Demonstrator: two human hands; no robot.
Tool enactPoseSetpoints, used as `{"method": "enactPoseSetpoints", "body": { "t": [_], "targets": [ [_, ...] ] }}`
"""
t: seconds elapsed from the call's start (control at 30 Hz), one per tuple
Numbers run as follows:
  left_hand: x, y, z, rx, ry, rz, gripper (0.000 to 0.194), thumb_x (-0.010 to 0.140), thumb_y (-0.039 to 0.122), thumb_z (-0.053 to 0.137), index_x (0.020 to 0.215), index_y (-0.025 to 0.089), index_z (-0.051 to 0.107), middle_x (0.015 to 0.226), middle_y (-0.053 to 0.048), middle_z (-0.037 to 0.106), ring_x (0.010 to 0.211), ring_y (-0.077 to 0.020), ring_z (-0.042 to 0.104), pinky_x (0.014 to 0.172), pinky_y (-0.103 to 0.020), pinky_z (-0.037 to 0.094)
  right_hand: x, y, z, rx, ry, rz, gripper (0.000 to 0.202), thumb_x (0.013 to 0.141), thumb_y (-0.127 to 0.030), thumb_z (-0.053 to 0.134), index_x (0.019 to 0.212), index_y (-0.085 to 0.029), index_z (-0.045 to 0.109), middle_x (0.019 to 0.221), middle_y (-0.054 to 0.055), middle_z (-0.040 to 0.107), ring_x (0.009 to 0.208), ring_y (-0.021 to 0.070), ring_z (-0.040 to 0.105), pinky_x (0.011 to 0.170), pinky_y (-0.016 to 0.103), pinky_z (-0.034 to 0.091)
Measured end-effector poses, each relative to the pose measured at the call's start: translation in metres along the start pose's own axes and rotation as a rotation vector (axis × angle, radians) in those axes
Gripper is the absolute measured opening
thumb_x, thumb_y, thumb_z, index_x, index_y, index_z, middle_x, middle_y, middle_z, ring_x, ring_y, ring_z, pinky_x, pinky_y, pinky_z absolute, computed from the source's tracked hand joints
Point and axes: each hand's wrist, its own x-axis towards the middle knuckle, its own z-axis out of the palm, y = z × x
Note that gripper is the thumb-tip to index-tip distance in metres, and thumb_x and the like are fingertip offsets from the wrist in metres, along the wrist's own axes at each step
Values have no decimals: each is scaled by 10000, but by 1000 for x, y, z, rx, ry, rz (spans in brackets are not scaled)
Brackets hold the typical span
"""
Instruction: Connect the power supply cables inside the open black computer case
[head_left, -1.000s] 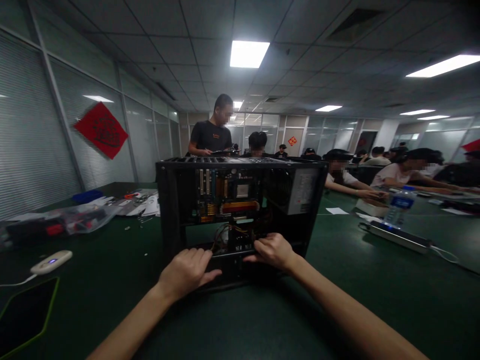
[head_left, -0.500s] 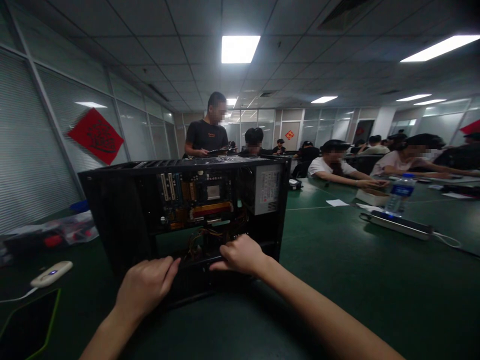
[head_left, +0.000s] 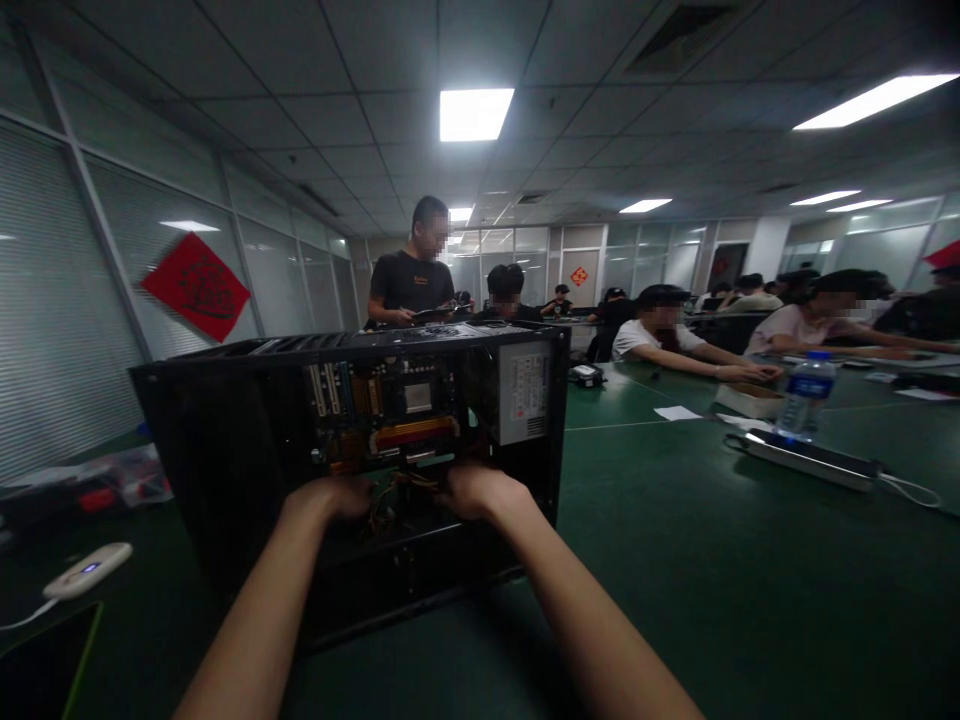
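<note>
A black computer case (head_left: 225, 440) with its side open stands on the green table. Inside it show a motherboard (head_left: 360, 395), a silver power supply (head_left: 523, 392) at the upper right and a loose bundle of thin cables (head_left: 386, 500) low in the middle. My left hand (head_left: 334, 497) reaches into the lower part, left of the cables, its fingers dark and hidden. My right hand (head_left: 480, 490) is inside too, right of the cables and below the power supply; its fingertips are blurred and hidden.
At left lie plastic-wrapped items (head_left: 112, 490), a white device (head_left: 88, 572) and a phone (head_left: 49, 665). To the right are a power strip (head_left: 806, 458), a water bottle (head_left: 806, 395), a small box (head_left: 750, 400) and paper (head_left: 677, 413). Several people sit or stand beyond.
Both hands have moved from the case's lower front rail into its interior, beside the cables. The case appears slightly further left in view.
</note>
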Motion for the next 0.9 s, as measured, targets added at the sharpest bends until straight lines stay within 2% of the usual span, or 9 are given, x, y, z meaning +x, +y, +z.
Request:
{"method": "enactPoseSetpoints", "body": {
  "t": [0.07, 0.13, 0.23, 0.33, 0.47, 0.6, 0.77, 0.9],
  "targets": [
    [2, 2, 4, -31, -3, 53, 369, 833, 328, 518, 1138, 212, 689, 1307, -84, 661, 1156, -248, 637, 992, -344, 483, 6, 6, 4, 28, -76, -62, 498, 937, -420, 551, 1312, -100, 623, 1296, 193, 637, 1166, 304, 631, 897, 331, 507],
    [2, 2, 6, -51, 14, 97, 396, 849, 356, 489, 1186, 226, 651, 1338, -71, 639, 1184, -239, 614, 1017, -341, 457, 11, 12, 8, 74, -126, -141, 500, 940, -437, 543, 1294, -96, 633, 1262, 188, 660, 1127, 292, 651, 862, 322, 511],
    [1, 2, 5, -86, 34, 167, 380, 857, 415, 461, 1116, 215, 653, 1210, -76, 698, 1072, -242, 645, 940, -333, 482, 17, 21, 12, 123, -120, -221, 423, 928, -438, 567, 1221, -155, 683, 1174, 132, 714, 1002, 247, 694, 743, 282, 512],
    [1, 6, 0, -107, 80, 201, 371, 863, 461, 422, 1001, 193, 638, 1061, -79, 721, 938, -231, 646, 826, -312, 490, 21, 27, 17, 130, -134, -236, 350, 930, -430, 567, 1123, -181, 720, 1052, 93, 751, 869, 205, 704, 629, 248, 480],
    [-7, 13, -12, -126, 197, 150, 392, 895, 452, 348, 935, 175, 623, 971, -81, 718, 842, -205, 642, 760, -291, 474, 25, 31, 22, 135, -121, -286, 305, 959, -336, 522, 1086, -142, 720, 1018, 102, 747, 803, 183, 675, 593, 237, 443],
    [-19, 16, -26, -129, 328, 88, 447, 910, 456, 342, 991, 189, 691, 1043, -74, 732, 916, -218, 667, 808, -298, 478, 28, 30, 23, 164, -113, -323, 281, 952, -299, 530, 1100, -140, 707, 1003, 93, 738, 781, 173, 647, 585, 230, 420],
    [-30, 13, -32, -113, 317, 50, 431, 878, 418, 414, 1044, 175, 728, 1069, -91, 743, 944, -242, 684, 808, -315, 504, 27, 25, 23, 210, 47, -435, 238, 921, -168, 538, 1110, -132, 677, 1074, 100, 716, 883, 171, 637, 692, 224, 428],
    [-33, 10, -28, -79, 257, -51, 404, 842, 377, 458, 1031, 152, 735, 1081, -129, 739, 919, -256, 696, 777, -327, 522, 23, 20, 21, 187, 251, -436, 209, 900, -129, 524, 1015, -151, 697, 996, 87, 727, 850, 177, 641, 684, 236, 406]
  ]
}}
